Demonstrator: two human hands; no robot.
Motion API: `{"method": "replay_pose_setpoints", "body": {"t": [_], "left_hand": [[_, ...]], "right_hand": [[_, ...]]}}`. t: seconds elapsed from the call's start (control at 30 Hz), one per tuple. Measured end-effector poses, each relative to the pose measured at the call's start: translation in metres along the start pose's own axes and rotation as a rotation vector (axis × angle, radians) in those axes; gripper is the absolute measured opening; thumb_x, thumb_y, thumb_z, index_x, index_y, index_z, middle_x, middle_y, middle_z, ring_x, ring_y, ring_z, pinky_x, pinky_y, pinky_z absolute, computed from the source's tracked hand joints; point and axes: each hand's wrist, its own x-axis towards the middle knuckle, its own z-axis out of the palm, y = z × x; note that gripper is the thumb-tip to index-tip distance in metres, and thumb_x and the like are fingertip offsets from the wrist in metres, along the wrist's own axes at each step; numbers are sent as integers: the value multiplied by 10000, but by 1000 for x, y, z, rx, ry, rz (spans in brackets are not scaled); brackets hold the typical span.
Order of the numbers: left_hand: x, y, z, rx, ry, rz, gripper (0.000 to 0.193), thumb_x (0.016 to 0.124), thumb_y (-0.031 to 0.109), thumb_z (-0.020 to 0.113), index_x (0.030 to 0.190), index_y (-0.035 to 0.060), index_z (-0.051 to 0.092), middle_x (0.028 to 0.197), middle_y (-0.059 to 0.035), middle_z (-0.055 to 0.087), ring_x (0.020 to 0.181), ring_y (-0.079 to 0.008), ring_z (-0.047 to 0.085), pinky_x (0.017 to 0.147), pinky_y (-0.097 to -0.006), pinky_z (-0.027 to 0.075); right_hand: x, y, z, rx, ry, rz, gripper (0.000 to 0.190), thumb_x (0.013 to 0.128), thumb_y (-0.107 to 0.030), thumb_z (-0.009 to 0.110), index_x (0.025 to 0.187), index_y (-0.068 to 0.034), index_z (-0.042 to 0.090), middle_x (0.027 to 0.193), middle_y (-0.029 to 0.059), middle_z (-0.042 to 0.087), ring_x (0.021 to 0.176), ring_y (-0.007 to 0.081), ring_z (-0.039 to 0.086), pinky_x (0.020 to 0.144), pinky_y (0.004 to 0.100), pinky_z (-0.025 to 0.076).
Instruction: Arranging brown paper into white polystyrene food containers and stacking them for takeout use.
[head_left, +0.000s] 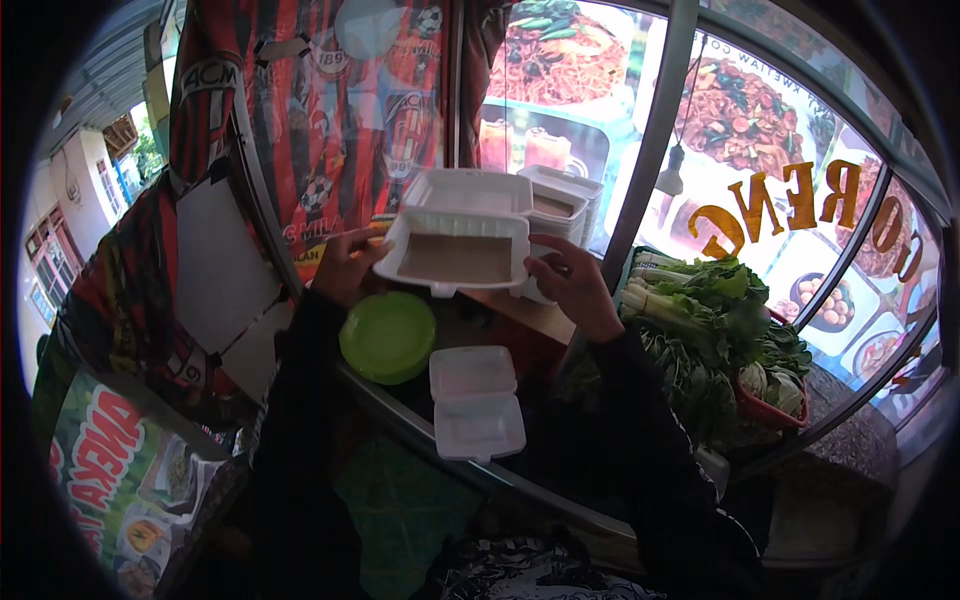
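Note:
Between my hands an opened white foam food box (457, 255) is held up, with a brown paper sheet (455, 257) lying in its base. My left hand (349, 266) grips the box's left edge, and my right hand (574, 277) has its right edge between thumb and fingers. Below it, a second opened foam box (478, 424) rests near the metal edge of the counter. Green plates (388, 337) lie just under my left hand. Behind the held box stands a stack of opened foam boxes (570, 206), the top one also lined with brown paper.
Leafy greens (697, 307) are heaped at the right, beside a red basket (787, 416) with more vegetables. A metal frame post (649, 150) rises behind my right hand. A light bulb (670, 180) hangs by the printed window. A red and black striped curtain (337, 112) covers the left side.

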Motion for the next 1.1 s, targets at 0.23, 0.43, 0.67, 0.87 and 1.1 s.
{"method": "replay_pose_setpoints", "body": {"t": [0.23,0.43,0.67,0.87,1.1], "left_hand": [[130,-17,30,-60,-38,-34,299,736,184,653,921,-42,589,727,-109,600,593,-184,612,492,-273,523],[213,-82,77,249,141,126,229,632,259,701,717,49,668,699,-130,635,663,-224,630,652,-309,500],[229,-96,133,279,249,180,183,661,214,666,695,34,662,669,-135,626,663,-232,627,661,-318,489],[248,-110,146,288,196,139,245,698,237,660,777,5,654,709,-126,640,663,-182,627,629,-298,481],[269,-132,156,249,180,296,234,694,225,676,724,-5,646,650,-124,627,591,-177,611,574,-300,473]], "right_hand": [[69,33,-24,-337,331,-140,362,786,-212,581,1054,28,542,741,114,588,641,168,541,594,280,440],[106,60,-17,-421,590,-86,395,799,-220,526,1055,81,514,928,222,537,849,306,544,761,360,427],[115,95,-24,-434,756,-11,423,854,-229,415,1115,103,447,1058,285,416,987,395,445,861,411,350],[119,113,-32,-451,793,-20,428,858,-243,427,1113,100,450,1044,274,430,974,392,442,851,409,357],[125,129,-30,-537,833,-19,423,839,-248,484,1101,84,469,1015,240,451,977,362,427,845,404,354]]}}
